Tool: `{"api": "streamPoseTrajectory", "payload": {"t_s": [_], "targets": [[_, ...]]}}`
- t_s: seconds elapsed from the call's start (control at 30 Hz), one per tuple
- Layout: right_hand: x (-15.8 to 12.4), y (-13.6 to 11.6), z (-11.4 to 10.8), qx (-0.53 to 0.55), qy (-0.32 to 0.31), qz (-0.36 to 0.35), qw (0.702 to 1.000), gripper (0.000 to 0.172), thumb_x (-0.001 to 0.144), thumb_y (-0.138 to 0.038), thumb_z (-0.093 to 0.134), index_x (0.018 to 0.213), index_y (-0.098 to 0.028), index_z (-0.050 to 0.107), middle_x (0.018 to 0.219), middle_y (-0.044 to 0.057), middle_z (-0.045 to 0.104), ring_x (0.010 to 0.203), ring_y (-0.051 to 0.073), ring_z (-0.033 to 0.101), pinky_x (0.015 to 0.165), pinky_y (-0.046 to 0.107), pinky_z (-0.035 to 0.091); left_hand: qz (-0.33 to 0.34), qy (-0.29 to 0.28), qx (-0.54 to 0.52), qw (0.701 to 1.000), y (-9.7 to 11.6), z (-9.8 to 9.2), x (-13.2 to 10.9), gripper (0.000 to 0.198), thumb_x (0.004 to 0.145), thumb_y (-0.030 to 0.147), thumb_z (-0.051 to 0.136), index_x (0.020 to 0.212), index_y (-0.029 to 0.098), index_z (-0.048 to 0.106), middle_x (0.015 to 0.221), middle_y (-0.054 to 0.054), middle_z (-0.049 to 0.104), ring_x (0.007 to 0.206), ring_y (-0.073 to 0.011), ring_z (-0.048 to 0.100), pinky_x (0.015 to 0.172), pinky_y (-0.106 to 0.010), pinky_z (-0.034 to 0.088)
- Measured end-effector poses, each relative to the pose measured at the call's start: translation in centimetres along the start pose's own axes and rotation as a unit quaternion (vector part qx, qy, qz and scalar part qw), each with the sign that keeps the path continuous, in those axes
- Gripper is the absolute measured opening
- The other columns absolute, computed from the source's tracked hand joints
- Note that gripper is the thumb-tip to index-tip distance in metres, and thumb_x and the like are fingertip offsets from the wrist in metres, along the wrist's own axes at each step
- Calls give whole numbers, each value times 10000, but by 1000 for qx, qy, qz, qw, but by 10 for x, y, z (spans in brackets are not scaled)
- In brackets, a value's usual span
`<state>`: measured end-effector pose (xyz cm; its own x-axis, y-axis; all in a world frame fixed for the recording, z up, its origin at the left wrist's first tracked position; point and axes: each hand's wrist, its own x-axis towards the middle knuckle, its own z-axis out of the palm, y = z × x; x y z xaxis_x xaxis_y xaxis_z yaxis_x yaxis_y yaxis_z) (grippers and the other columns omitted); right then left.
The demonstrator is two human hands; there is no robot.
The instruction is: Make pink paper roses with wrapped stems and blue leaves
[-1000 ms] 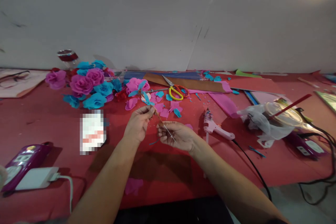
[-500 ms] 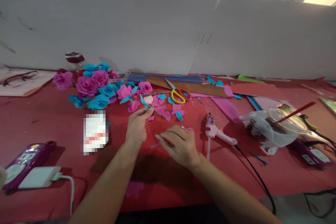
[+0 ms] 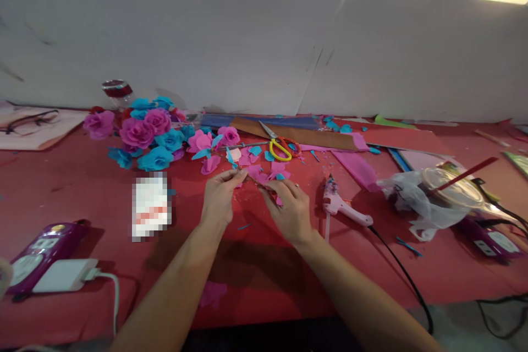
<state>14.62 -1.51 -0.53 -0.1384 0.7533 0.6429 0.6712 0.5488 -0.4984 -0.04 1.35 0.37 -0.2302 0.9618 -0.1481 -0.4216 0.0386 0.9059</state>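
My left hand (image 3: pixel 218 195) pinches a thin brown stem (image 3: pixel 256 180) between thumb and fingers. Small blue paper leaves (image 3: pixel 231 161) stick up just beyond those fingertips, near a pink paper flower (image 3: pixel 201 142); whether the flower sits on this stem I cannot tell. My right hand (image 3: pixel 291 209), with a ring on one finger, has its fingers closed on the stem's other end. Pink paper petals (image 3: pixel 279 169) and blue scraps lie behind the hands. Yellow-and-red-handled scissors (image 3: pixel 280 149) rest farther back, and a pale pink glue gun (image 3: pixel 340 203) lies to the right.
Blue and pink paper roses (image 3: pixel 138 133) are bunched at the back left. Left of my arms lie a blurred-out white packet (image 3: pixel 150 206), a purple power strip (image 3: pixel 45 253) and a white charger (image 3: pixel 66 275). A plastic bag (image 3: pixel 424 209) and the glue gun's black cord (image 3: pixel 406 278) occupy the right.
My right hand has moved forward and up to the stem and closed on it. My left hand has shifted slightly right, still pinching the stem.
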Motion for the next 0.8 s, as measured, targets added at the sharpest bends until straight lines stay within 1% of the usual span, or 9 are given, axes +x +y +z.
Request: {"api": "streamPoseTrajectory", "payload": {"t_s": [0.07, 0.13, 0.23, 0.37, 0.47, 0.6, 0.63, 0.73, 0.8], "targets": [[1, -3, 0, 69, 10, 49, 996, 110, 854, -245, 529, 855, -206, 632, 792, 45, 643, 706, 154, 572, 704, 288, 448, 16, -9, 15, 1000, -1, -1, 0, 120, 561, 247, 769, 633, 172, 710, 630, -7, 659, 660, -111, 562, 734, -258, 406], [3, -6, 0, 142, 14, 113, 983, 101, 835, -266, 549, 818, -208, 630, 751, 28, 627, 663, 143, 558, 665, 276, 451, 32, -21, 33, 999, -1, -1, -1, 96, 589, 254, 752, 633, 181, 708, 646, -1, 660, 673, -113, 557, 733, -256, 402], [7, -9, 0, 258, -14, 227, 939, 119, 800, -301, 578, 748, -202, 618, 661, 2, 592, 595, 131, 531, 587, 262, 426, 53, -34, 54, 997, 0, -1, -1, 81, 622, 265, 732, 632, 191, 701, 669, 6, 652, 688, -120, 551, 727, -257, 404], [12, -10, -1, 410, -51, 356, 838, 153, 730, -308, 637, 663, -183, 580, 541, -38, 533, 498, 98, 487, 529, 238, 386, 59, -49, 50, 996, 1, -1, -1, 72, 626, 261, 729, 638, 196, 699, 675, 8, 648, 694, -123, 548, 739, -258, 412], [15, -9, -3, 488, -69, 433, 755, 145, 679, -275, 669, 644, -167, 578, 515, -46, 526, 466, 82, 484, 506, 221, 380, 55, -61, 45, 996, 0, -1, -1, 82, 620, 256, 735, 654, 189, 702, 684, 4, 649, 704, -125, 548, 754, -262, 418], [17, -5, -5, 544, -105, 506, 661, 122, 646, -209, 684, 623, -148, 582, 529, -35, 534, 465, 65, 480, 463, 185, 377, 56, -68, 50, 995, -2, -1, 0, 118, 608, 260, 748, 692, 185, 712, 700, -2, 653, 718, -126, 550, 750, -256, 415], [18, -4, -6, 555, -116, 528, 632, 109, 651, -190, 674, 617, -143, 582, 526, -33, 529, 457, 58, 466, 444, 172, 365, 55, -70, 50, 995, -3, -1, 1, 128, 605, 263, 751, 698, 185, 713, 704, -4, 655, 720, -127, 553, 750, -257, 415], [20, 0, -6, 594, -157, 585, 529, 57, 684, -139, 617, 635, -128, 589, 523, -28, 513, 424, 37, 418, 387, 142, 315, 52, -79, 52, 994, -2, -2, 1, 149, 596, 275, 758, 701, 180, 712, 715, -6, 654, 720, -126, 554, 754, -257, 412], [20, 2, -7, 619, -177, 594, 482, 38, 707, -118, 585, 670, -119, 593, 530, -23, 511, 414, 32, 405, 367, 131, 292, 42, -82, 54, 994, -1, -1, 1, 161, 585, 280, 763, 693, 174, 708, 706, -5, 644, 711, -122, 548, 749, -253, 409]]}}
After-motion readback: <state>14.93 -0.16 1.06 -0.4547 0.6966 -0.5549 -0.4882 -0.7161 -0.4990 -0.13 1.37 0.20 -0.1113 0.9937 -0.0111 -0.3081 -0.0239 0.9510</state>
